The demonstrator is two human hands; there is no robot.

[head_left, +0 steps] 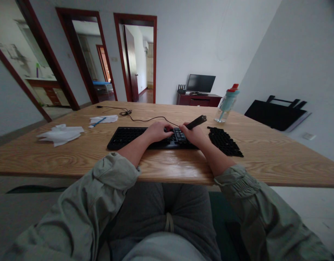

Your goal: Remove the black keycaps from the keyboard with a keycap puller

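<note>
Right hand [193,135] is closed round a black handheld tool [197,121]; left hand [158,132] half-curled, hold indeterminable, keyboard [126,137] beneath — firm bracing there should steady work.

We note the left hand [158,132] at the black keyboard [126,137] on the bench [172,168]; the right hand [194,135] grips a dark tool [197,122]. Small black pieces [225,142] lie beside it, near an upright bottle [227,105].
</note>
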